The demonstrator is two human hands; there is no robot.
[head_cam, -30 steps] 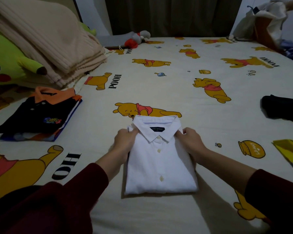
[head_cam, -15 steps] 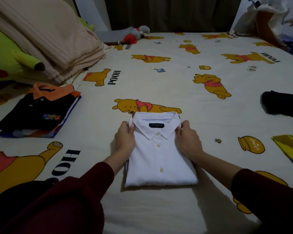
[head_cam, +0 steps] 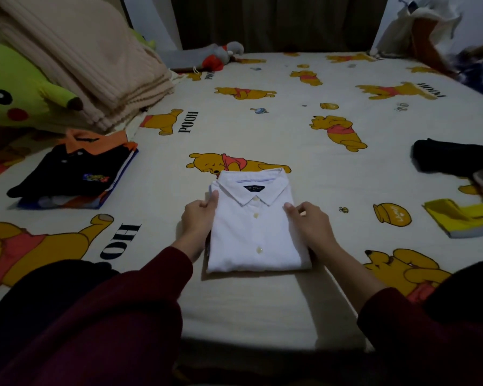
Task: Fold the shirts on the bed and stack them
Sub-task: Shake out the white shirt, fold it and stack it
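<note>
A folded white button shirt lies collar-up on the bed sheet, near the front edge. My left hand grips its left side, thumb on top and fingers tucked under the fold. My right hand grips the right side the same way. To the left lies a stack of folded shirts, topped by a black polo with an orange collar. At the right edge sit a black garment and a yellow garment.
A green plush toy and a pile of beige blankets fill the back left. A grey and red plush lies at the far edge. A bag with clothes stands at the back right.
Both hands have slid down from the collar to the shirt's sides and now grip its edges. The shirt stays in the same place.
</note>
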